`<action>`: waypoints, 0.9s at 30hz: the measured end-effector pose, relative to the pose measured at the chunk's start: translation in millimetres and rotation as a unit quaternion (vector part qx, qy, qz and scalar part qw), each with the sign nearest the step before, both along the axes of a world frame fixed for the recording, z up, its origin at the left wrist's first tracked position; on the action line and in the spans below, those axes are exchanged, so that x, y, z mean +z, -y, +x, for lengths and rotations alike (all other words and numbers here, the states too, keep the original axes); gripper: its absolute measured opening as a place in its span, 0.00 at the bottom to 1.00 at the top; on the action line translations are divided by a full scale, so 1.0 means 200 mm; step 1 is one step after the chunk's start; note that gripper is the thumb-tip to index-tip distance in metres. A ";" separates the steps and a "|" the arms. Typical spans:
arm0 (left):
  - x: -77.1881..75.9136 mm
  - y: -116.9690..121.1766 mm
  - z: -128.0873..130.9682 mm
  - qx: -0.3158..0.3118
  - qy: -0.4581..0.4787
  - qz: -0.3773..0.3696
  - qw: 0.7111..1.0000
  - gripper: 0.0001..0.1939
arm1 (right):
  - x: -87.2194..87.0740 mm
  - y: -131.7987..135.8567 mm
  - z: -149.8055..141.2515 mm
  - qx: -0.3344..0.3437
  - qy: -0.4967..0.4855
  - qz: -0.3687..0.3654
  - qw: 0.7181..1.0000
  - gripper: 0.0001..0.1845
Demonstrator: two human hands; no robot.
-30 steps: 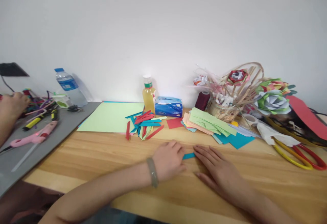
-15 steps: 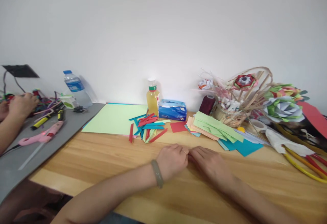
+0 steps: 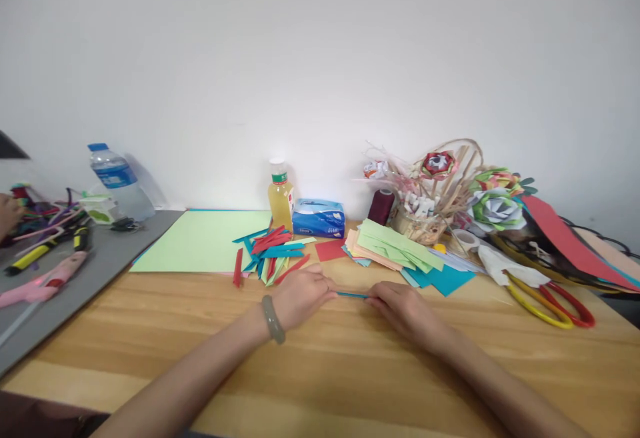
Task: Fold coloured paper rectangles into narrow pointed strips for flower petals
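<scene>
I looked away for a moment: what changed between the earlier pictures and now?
The left hand and right hand met, hiding the blue strip, then parted. The right, flat at first, has curled; both now hold the strip, which looks thinner. The tissue pack and yellow bottle stayed put.

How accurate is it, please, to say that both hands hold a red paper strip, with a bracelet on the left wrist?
Only the colour is wrong: the head view shows the left hand and right hand holding a blue paper strip, not red, with the bracelet on the left wrist.
</scene>
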State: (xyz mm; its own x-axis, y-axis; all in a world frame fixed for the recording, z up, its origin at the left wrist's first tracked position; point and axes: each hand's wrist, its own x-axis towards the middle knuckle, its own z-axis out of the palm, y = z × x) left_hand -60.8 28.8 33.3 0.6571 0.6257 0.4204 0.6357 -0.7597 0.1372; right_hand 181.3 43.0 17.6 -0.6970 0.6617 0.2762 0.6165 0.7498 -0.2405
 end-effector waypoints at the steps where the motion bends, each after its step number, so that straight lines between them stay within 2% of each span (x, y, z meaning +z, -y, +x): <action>1: 0.00 -0.01 -0.01 -0.011 0.006 -0.003 1.000 0.09 | 0.00 0.00 0.00 0.001 -0.001 -0.002 1.000 0.18; 3: 0.01 -0.01 -0.02 -0.017 0.022 -0.018 0.999 0.08 | 0.01 -0.01 0.01 0.000 -0.007 -0.008 1.000 0.17; 7: 0.03 -0.02 -0.03 0.039 0.035 -0.055 0.997 0.05 | 0.03 -0.02 0.00 0.000 -0.026 -0.025 0.999 0.15; 12: 0.05 -0.02 -0.04 0.076 0.005 -0.060 0.995 0.10 | 0.03 -0.03 0.01 -0.014 -0.036 -0.021 0.999 0.14; 17: 0.07 -0.03 -0.05 0.057 -0.001 -0.084 0.995 0.12 | 0.04 -0.02 0.00 -0.015 -0.056 -0.032 0.998 0.14; 22: 0.11 -0.03 -0.09 0.027 0.087 -0.129 0.987 0.10 | 0.04 -0.04 0.01 -0.022 -0.073 -0.053 0.996 0.14; 27: 0.17 -0.05 -0.14 0.098 0.178 -0.162 0.966 0.11 | 0.02 -0.05 0.02 -0.033 -0.092 -0.057 0.994 0.15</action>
State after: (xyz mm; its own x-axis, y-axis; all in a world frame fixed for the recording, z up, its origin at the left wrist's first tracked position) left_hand -89.8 39.7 67.0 0.3630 0.8599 0.3589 0.6311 -0.5102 0.5843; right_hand 185.1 52.7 22.3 -0.5955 0.7388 0.3157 0.6011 0.6704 -0.4349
